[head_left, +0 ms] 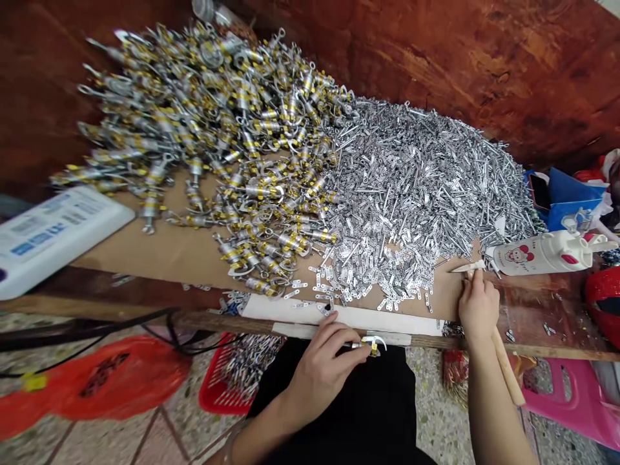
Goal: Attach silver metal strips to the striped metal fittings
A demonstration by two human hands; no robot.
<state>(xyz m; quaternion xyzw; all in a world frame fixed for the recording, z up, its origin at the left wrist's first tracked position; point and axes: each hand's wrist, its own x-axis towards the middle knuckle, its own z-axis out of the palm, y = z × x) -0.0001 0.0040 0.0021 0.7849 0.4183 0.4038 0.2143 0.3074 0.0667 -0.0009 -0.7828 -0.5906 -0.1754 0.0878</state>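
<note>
Cardboard-topped workbench — heaped metal strips far right. Left hand pinched narrow on a small silver-and-gold fitting; right hand closed around a wooden-handled tool — tip on bench.

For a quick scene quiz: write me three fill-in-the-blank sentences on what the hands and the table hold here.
1. The left hand pinches a small metal part with a ____-coloured band.
2. The right hand rests on the cardboard sheet by a white bottle lying on its ____.
3. Below the table edge, a ____ basket holds more metal pieces.

Missing words: gold; side; red
</note>
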